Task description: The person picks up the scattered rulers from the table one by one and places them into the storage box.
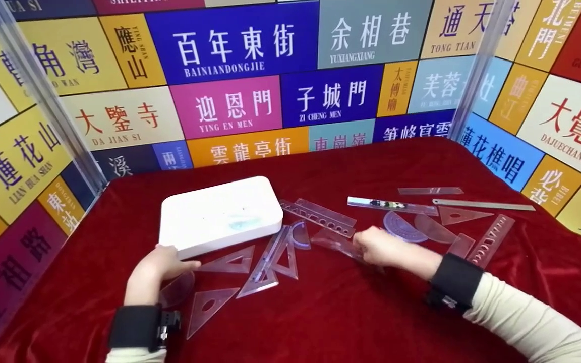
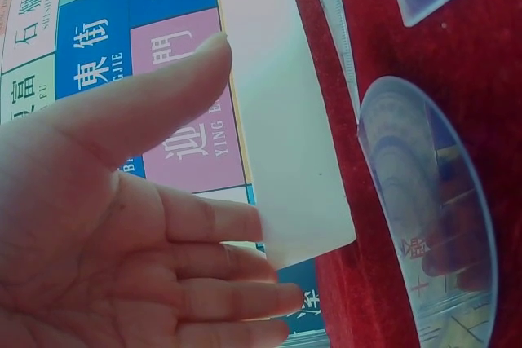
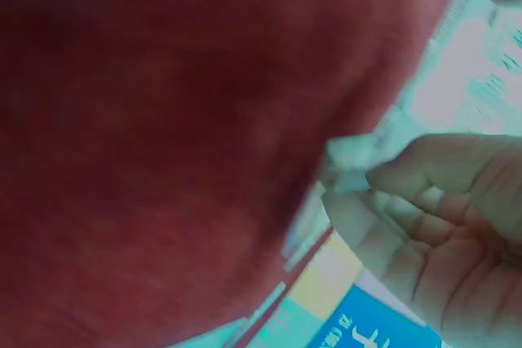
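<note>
A white rounded box (image 1: 215, 214) stands on the red cloth at left. My left hand (image 1: 155, 267) is at its near left corner, fingers straight and palm facing the box in the left wrist view. Beside this hand lies a clear protractor (image 2: 473, 193). To the right of the box, my right hand (image 1: 381, 246) pinches the end of a clear flat ruler (image 1: 333, 242) between thumb and fingers. The rest of that ruler stretches left, low over the cloth. A clear stencil ruler (image 1: 323, 217) with cut-out shapes lies just behind it.
Clear set squares (image 1: 211, 305) and a small protractor (image 1: 300, 235) lie between my hands. Right of my right hand are a blue-tinted protractor (image 1: 404, 228), a patterned ruler (image 1: 391, 205), a metal ruler (image 1: 484, 204) and another stencil ruler (image 1: 492, 242). Printed panels (image 1: 230, 45) stand behind.
</note>
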The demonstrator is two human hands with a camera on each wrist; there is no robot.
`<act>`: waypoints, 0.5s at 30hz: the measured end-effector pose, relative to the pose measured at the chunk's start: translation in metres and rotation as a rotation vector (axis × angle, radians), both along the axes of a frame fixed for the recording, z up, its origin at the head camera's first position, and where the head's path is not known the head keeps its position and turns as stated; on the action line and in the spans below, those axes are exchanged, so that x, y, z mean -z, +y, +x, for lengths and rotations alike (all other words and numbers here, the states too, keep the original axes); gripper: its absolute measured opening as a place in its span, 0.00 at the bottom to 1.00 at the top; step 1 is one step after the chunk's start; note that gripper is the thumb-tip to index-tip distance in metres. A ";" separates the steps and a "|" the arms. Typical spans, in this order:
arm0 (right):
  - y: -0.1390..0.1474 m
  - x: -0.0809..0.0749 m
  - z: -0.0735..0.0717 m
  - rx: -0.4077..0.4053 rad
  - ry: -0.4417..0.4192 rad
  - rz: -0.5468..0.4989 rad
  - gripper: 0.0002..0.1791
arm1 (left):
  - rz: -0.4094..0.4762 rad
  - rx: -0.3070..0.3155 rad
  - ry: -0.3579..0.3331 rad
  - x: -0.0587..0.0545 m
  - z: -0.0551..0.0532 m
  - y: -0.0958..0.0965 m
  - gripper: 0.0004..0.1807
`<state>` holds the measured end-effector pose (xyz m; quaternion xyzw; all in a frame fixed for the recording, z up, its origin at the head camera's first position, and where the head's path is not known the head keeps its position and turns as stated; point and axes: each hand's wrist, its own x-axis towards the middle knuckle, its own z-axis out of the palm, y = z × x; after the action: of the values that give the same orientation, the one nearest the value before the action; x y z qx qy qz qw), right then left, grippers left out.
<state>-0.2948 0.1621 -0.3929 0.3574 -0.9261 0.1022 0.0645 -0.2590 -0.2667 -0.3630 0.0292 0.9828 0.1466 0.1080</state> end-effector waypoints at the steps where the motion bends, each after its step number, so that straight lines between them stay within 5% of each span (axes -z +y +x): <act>1: -0.001 -0.005 -0.001 0.009 -0.005 -0.031 0.08 | 0.002 -0.004 -0.003 0.000 0.000 0.000 0.37; 9: -0.063 -0.046 -0.035 0.082 0.223 -0.163 0.05 | 0.036 -0.020 -0.007 0.000 -0.001 -0.002 0.39; 15: -0.129 -0.043 -0.074 0.085 0.188 -0.190 0.05 | 0.043 -0.007 0.014 0.001 -0.001 -0.001 0.35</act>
<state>-0.3691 0.0327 -0.3503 0.3183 -0.9163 0.1526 0.1890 -0.2603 -0.2681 -0.3642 0.0292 0.9802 0.1681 0.1001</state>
